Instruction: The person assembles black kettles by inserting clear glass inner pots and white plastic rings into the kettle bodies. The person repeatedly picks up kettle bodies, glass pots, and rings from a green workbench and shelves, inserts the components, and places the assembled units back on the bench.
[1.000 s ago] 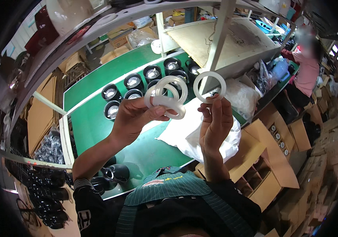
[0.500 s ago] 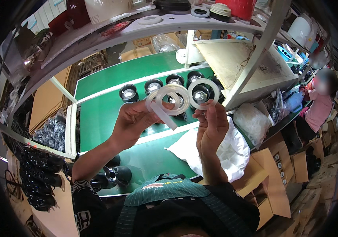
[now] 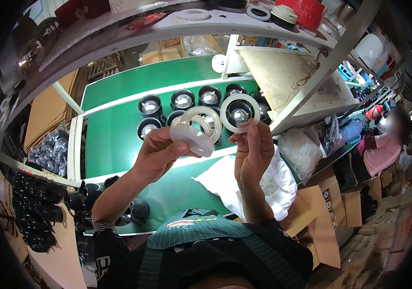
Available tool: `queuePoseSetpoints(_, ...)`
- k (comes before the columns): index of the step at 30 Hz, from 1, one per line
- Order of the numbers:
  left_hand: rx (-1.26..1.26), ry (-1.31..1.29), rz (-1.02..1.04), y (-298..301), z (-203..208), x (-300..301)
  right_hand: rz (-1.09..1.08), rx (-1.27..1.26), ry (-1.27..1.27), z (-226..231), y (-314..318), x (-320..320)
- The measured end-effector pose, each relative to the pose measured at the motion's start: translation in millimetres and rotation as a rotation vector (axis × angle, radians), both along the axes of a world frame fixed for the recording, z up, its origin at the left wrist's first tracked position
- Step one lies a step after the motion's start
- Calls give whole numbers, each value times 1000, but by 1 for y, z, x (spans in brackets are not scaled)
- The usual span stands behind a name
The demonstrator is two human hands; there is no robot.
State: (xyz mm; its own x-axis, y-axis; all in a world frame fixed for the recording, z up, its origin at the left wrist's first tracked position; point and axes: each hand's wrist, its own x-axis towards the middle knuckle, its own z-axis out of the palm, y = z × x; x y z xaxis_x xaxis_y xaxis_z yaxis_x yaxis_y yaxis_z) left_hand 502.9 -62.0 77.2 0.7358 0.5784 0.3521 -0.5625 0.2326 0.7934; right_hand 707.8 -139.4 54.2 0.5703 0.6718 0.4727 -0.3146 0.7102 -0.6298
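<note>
My left hand [image 3: 156,153] is closed around a small bunch of translucent white rings [image 3: 191,139], which look like soft sealing rings. One of them faces upward and nearly flat, the others overlap behind it. Just to the right, my right hand [image 3: 255,148] pinches a single flat translucent ring [image 3: 224,111] between thumb and fingers, held upright. Both hands are raised above the green table [image 3: 114,149]. Behind the rings stand several black cylindrical housings [image 3: 149,107] in rows, with shiny metal parts inside; the rings partly hide some of them.
A white plastic bag [image 3: 218,180] lies by my right forearm. Black glossy parts [image 3: 140,209] sit near my left forearm. A shelf [image 3: 244,30] crosses above the table. Open cardboard boxes [image 3: 322,231] stand at the right, where another person [image 3: 381,154] sits.
The rings in my left hand have tipped, so one now shows its broad face. My right hand still holds its ring. The whole view has shifted slightly.
</note>
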Motion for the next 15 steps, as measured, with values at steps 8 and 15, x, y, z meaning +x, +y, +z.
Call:
queuePoseSetpoints(8, 75, 136, 95, -7, 7, -4, 9, -7, 8, -3, 0, -6)
queuePoseSetpoints(15, 237, 189, 175, -13, 12, -1, -38, -58, 11, -4, -7, -9)
